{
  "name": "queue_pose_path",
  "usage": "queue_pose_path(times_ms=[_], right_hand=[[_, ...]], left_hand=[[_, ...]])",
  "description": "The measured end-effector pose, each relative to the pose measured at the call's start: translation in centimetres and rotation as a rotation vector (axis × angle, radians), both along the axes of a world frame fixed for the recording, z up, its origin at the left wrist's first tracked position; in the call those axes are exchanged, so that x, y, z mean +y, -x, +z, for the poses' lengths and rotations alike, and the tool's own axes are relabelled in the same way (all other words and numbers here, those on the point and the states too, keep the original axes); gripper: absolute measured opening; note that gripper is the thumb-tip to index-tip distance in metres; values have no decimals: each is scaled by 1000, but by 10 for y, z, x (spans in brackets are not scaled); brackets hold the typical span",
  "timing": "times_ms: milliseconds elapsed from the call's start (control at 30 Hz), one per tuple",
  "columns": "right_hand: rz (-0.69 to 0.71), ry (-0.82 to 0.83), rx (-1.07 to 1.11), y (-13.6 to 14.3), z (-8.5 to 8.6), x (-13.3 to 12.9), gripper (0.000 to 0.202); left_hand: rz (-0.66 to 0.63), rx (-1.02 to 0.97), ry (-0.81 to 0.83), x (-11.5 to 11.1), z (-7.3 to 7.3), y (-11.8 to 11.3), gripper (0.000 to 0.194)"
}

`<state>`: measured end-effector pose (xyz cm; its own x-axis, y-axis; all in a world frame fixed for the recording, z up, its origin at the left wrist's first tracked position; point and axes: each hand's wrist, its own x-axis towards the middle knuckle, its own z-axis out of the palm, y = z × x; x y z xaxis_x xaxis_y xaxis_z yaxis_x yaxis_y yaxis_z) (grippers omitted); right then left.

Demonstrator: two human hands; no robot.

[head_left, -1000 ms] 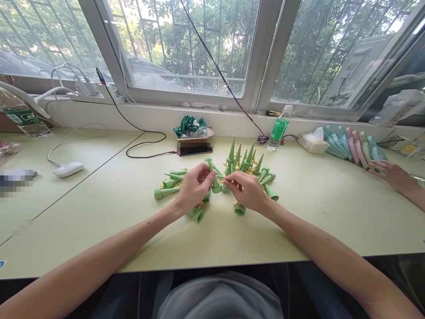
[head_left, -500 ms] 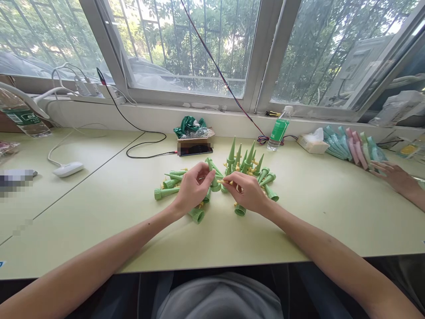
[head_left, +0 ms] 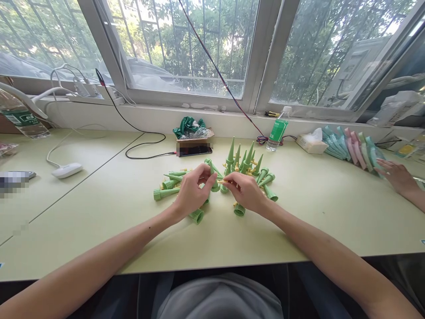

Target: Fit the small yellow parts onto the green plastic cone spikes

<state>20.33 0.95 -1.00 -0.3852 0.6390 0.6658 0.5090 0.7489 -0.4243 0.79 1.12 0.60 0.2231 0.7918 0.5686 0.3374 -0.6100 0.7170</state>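
Observation:
My left hand (head_left: pixel 191 189) is closed around a green plastic watering spike (head_left: pixel 215 184), held with its point up and its wide threaded collar down. Facing it, my right hand (head_left: pixel 247 190) pinches a small yellow valve piece (head_left: pixel 223 181) against the side of that spike; the fingertips partly cover the joint. Behind my right hand, several green spikes (head_left: pixel 247 162) with yellow pieces stand point up. More spikes lie on their sides to the left (head_left: pixel 165 193) and right (head_left: pixel 271 193). Another lying spike (head_left: pixel 239 210) shows its open threaded end below my right hand.
A phone (head_left: pixel 195 151) on a black cable lies before a small box with green plastic (head_left: pixel 189 127). Toward the right are a water bottle (head_left: pixel 279 130), a tissue box (head_left: pixel 312 144), coloured packets (head_left: pixel 355 148) and another person's hand (head_left: pixel 396 175). A white mouse (head_left: pixel 67 170) sits left.
My hands keep nearly the same hold on the spike and valve piece, with only slight finger movement. The other person's hand at the right has shifted slightly right.

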Motion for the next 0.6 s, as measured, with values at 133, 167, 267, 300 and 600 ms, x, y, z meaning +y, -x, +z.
queue_pose_path(times_ms=[133, 167, 267, 300, 600], right_hand=[[2, 23, -13, 0, 0, -1, 13], [2, 30, -15, 0, 0, -1, 13], [2, 53, -18, 0, 0, -1, 14], [2, 59, -19, 0, 1, -1, 15], [7, 73, -50, -1, -1, -1, 21]], left_hand=[[30, 40, -49, -1, 0, -1, 16], [38, 49, -61, -1, 0, -1, 16], [55, 70, -92, -1, 0, -1, 15], [57, 75, -101, -1, 0, 0, 15], [60, 99, -186, 0, -4, 1, 11]])
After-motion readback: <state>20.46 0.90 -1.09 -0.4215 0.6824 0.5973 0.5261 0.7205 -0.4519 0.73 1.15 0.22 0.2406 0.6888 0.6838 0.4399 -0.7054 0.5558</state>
